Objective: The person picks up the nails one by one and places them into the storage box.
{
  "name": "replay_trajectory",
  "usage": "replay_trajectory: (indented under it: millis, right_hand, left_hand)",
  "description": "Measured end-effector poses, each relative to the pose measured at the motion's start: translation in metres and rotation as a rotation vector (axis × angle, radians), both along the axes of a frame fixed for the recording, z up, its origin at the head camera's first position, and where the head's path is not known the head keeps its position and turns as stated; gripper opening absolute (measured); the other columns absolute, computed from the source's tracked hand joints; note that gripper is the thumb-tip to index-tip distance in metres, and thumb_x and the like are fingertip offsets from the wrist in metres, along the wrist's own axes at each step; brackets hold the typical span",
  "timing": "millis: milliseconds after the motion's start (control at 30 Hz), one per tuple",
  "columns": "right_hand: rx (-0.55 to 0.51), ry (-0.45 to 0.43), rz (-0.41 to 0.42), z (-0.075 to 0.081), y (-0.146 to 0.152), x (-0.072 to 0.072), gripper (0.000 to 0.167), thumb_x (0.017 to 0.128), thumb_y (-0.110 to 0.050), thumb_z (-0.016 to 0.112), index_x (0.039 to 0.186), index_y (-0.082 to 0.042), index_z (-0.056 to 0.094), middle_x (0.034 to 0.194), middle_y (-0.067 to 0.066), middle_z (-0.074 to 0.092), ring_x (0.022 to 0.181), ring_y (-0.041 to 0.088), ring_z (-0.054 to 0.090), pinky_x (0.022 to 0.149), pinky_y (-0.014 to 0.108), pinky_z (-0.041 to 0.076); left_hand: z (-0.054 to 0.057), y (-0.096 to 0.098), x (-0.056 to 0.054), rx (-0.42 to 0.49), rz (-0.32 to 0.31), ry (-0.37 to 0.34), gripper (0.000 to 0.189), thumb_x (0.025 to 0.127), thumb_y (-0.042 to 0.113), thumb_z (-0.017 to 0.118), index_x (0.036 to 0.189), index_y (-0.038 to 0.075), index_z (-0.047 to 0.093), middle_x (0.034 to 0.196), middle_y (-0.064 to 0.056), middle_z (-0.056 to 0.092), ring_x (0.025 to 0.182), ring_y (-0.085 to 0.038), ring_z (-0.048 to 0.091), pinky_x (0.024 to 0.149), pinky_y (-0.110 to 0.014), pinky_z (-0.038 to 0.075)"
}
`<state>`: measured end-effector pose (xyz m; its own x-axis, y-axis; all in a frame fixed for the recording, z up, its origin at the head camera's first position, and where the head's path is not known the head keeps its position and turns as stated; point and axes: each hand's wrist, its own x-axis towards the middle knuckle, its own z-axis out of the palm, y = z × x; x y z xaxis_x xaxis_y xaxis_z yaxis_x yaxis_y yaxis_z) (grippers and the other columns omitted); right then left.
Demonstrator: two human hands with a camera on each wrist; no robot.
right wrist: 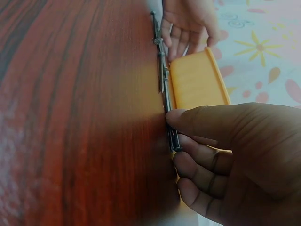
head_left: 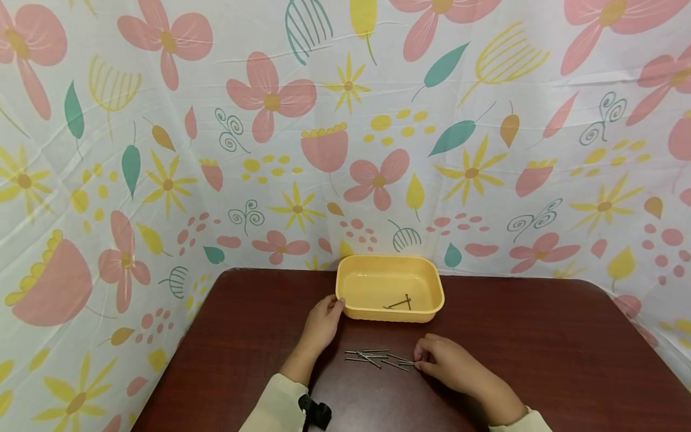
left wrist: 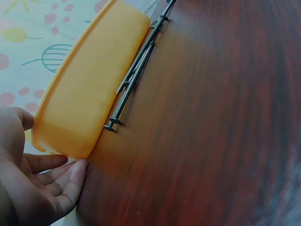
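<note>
A yellow plastic tray (head_left: 388, 315) stands near the back edge of the table. My left hand (head_left: 322, 324) holds it by the front left corner; in the left wrist view the fingers (left wrist: 73, 183) lie at its lower edge and the thumb side is up by the rim. A few dark nails (head_left: 400, 304) lie inside the tray. In front of it several loose metal nails (head_left: 367, 355) are scattered in a small pile. At the pile's right end my right hand (head_left: 445, 363) pinches a nail (right wrist: 175, 141) near its head between thumb and fingers, low over the table.
The dark red wooden table (head_left: 259, 336) has rounded back corners. Behind and to the left hangs a white flowered cloth (head_left: 216, 150), close behind the tray. A black strap mount (head_left: 315, 412) sits on the left wrist at the sleeve.
</note>
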<state>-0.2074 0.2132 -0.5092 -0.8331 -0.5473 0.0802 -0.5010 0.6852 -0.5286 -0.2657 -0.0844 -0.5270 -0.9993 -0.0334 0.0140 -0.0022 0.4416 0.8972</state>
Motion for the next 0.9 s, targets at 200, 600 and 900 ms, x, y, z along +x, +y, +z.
replay_trajectory:
  millis: [200,600,900]
  right_hand:
    - [0.008,0.011,-0.003,0.0,-0.0003,0.0,0.018,0.088,-0.016,0.076,0.082,-0.024,0.061,0.08,-0.015,0.051,0.071,-0.007,0.048,0.063,0.02,0.043]
    - [0.018,0.04,-0.006,0.0001,-0.0005,0.0007,0.018,0.088,-0.016,0.075,0.082,-0.024,0.06,0.079,-0.015,0.051,0.07,-0.005,0.047,0.062,0.021,0.042]
    - [0.006,0.045,-0.012,0.004,-0.0008,0.0006,0.018,0.089,-0.017,0.075,0.083,-0.025,0.061,0.08,-0.015,0.051,0.073,-0.004,0.048,0.064,0.021,0.043]
  left_hand:
    - [0.0002,0.0004,-0.0002,-0.006,0.004,0.002,0.059,0.102,0.054,0.047,0.136,0.008,0.061,0.126,-0.01,0.066,0.119,-0.025,0.063,0.101,-0.047,0.051]
    - [-0.0004,0.0003,0.0001,0.003,0.008,-0.009,0.062,0.102,0.057,0.045,0.137,0.008,0.06,0.126,-0.009,0.066,0.119,-0.025,0.062,0.1,-0.047,0.051]
    - [0.0005,0.0008,0.0007,0.006,0.012,-0.01,0.062,0.102,0.055,0.047,0.138,0.006,0.06,0.127,-0.01,0.066,0.119,-0.026,0.062,0.101,-0.047,0.05]
